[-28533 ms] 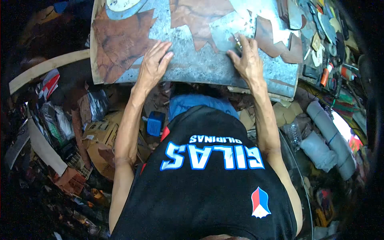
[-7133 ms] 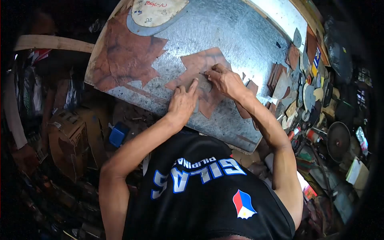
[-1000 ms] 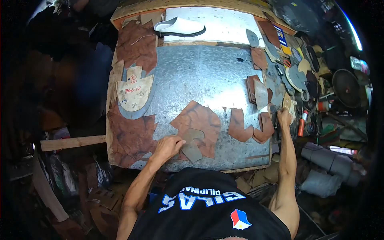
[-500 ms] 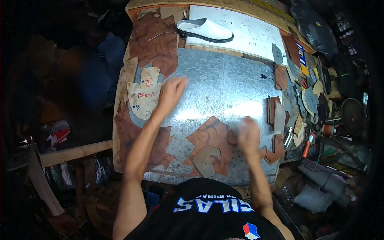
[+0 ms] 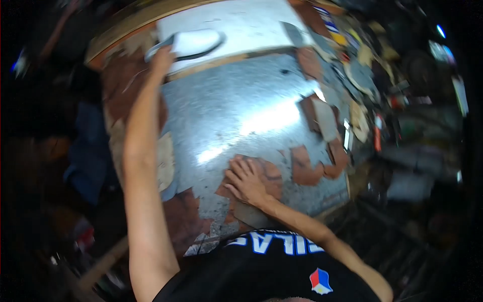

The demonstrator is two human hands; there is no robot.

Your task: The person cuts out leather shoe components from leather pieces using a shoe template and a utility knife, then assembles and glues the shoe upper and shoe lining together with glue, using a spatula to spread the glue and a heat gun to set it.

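Gleams white on the clog [image 5: 201,41], at eleven o'clock, edged dark along the sole. Runs white across the board [image 5: 251,20] at twelve, then silvery grey over the metal sheet [image 5: 201,113]. Turns reddish brown on the leather hide [image 5: 123,95] at ten, brown with darker streaks on the leather piece [image 5: 271,176] close in at four. Shows black on the jersey [image 5: 251,274] at six, lettered white with blue outlines; divides into red, blue and white on the shield emblem [image 5: 321,281] at five.

Open passage over metal sheet [image 5: 226,103] between left arm [image 5: 141,136] and stacked pieces [image 5: 322,118]; right hand [image 5: 247,182] in near part
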